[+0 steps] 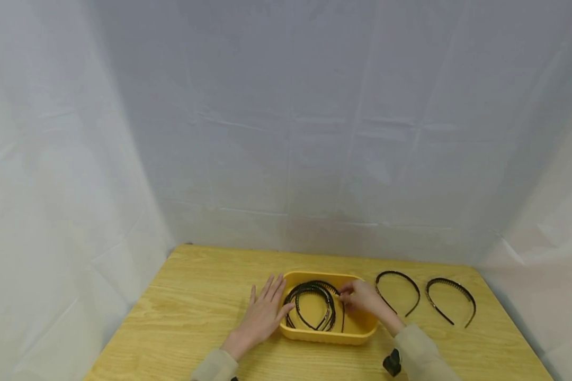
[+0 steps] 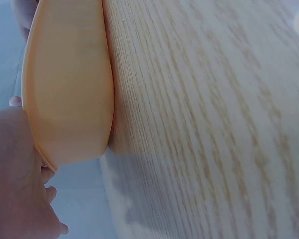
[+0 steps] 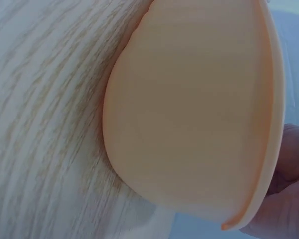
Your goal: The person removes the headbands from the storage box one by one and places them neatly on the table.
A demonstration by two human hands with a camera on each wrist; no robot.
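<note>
Centrally, a yellow tray (image 1: 357, 332) sits on the wooden table (image 1: 195, 301), close to the near edge and roughly midway between the table's left and right edges. Inside it lies a bundle of black headbands (image 1: 314, 307), their arcs curved toward the far wall of the tray and their ends pointing toward the person.

The right hand (image 1: 362, 297) reaches over the tray's right rim, its fingers curled and pinching the top of one of the headbands in the bundle. The left hand (image 1: 262, 315) lies flat on the table just beside the tray's left wall, fingers straight and slightly spread, the fingertips touching or nearly touching the rim. In the left wrist view the tray's outer wall (image 2: 70, 89) stands right against the palm; in the right wrist view the tray's rounded corner (image 3: 189, 114) fills the frame with the fingers just behind the rim.

To the right of the tray, two more headbands rest on the bare wood: the nearer headband (image 1: 398, 291) just beside the right wrist, the farther headband (image 1: 452, 299) near the table's right edge.

The left half of the table lies open, as does the strip behind the tray up to the white backdrop (image 1: 286, 132).
</note>
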